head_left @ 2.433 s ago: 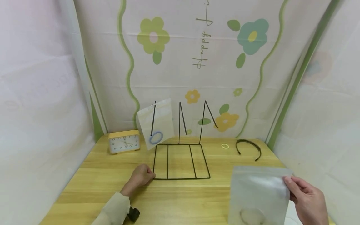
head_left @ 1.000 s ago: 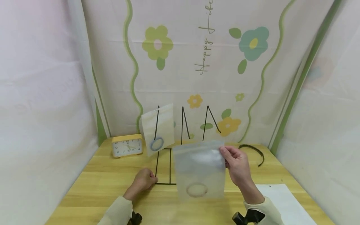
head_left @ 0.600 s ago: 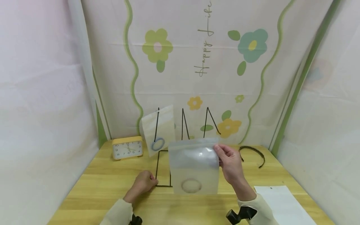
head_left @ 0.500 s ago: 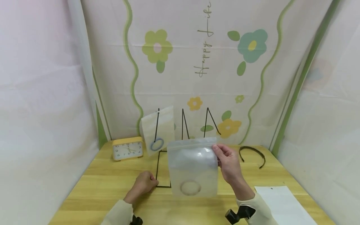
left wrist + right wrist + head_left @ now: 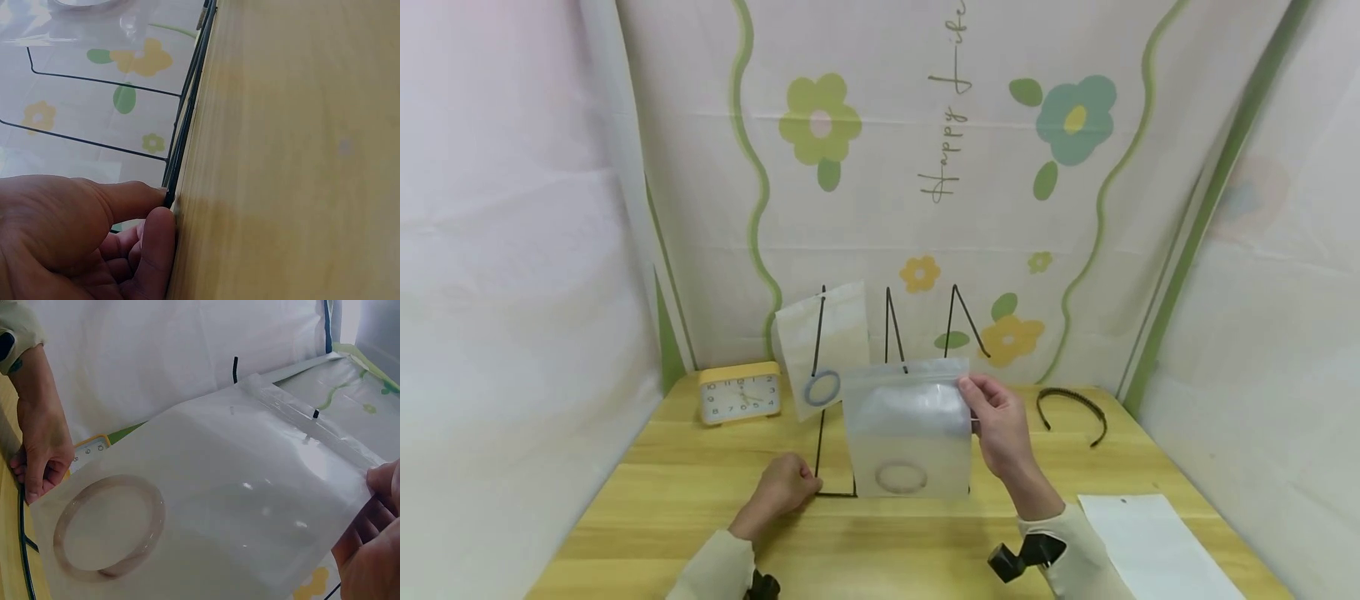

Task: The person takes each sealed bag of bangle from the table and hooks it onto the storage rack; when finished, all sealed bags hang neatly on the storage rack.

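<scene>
In the head view my right hand (image 5: 1002,423) pinches the upper right edge of a clear zip bag (image 5: 910,425), which hangs upright before the rack's middle hook. Inside lies a brownish ring, like a bangle (image 5: 154,515). The hook's black tip (image 5: 315,414) shows at the bag's top strip; whether it passes through a hole I cannot tell. My left hand (image 5: 782,486) pinches the front left corner of the black wire rack (image 5: 837,495), thumb and finger on the wire. From the left hook hangs another bag (image 5: 842,333) with a blue ring. The held bag hides much of the base.
A yellow clock (image 5: 740,393) stands left of the rack. A dark headband (image 5: 1078,394) lies at the back right. Nearer, on the right, is a white flat sheet or bag (image 5: 1150,542) with a small hole. The rack's right hook (image 5: 970,321) bears nothing.
My right hand has carried the bag from the right side leftward to the rack, then slightly up and away to the middle hook's tip. My left hand keeps its hold on the rack.
</scene>
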`<state>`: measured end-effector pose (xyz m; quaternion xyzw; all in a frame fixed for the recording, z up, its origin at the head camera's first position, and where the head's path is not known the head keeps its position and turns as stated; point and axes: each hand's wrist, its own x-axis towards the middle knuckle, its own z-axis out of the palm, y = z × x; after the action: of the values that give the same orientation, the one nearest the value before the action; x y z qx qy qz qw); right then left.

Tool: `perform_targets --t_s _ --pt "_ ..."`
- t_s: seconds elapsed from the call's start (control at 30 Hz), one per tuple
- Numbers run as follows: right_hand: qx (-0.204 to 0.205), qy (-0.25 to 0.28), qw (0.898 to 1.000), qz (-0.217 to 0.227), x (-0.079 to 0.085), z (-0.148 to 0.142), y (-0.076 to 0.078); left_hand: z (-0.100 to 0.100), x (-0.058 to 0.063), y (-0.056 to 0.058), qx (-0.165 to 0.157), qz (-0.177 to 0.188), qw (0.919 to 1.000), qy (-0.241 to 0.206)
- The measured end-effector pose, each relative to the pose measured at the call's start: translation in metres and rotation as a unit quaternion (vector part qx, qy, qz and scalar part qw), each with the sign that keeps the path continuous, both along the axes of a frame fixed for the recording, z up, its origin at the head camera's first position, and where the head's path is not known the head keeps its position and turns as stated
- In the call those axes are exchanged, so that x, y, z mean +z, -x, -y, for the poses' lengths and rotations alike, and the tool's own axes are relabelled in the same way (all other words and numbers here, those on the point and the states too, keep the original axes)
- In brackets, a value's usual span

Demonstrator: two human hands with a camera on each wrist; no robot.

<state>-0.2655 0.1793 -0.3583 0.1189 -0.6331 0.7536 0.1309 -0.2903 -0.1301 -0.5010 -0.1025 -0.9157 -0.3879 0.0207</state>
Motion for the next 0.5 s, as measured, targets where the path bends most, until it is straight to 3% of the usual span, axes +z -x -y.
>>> perform_targets --t_s 0.5 --pt "-0.023 -0.016 1.000 0.008 -0.003 0.003 0.017 0.000 0.001 -0.001 -0.005 -0.002 1.0000 -0.005"
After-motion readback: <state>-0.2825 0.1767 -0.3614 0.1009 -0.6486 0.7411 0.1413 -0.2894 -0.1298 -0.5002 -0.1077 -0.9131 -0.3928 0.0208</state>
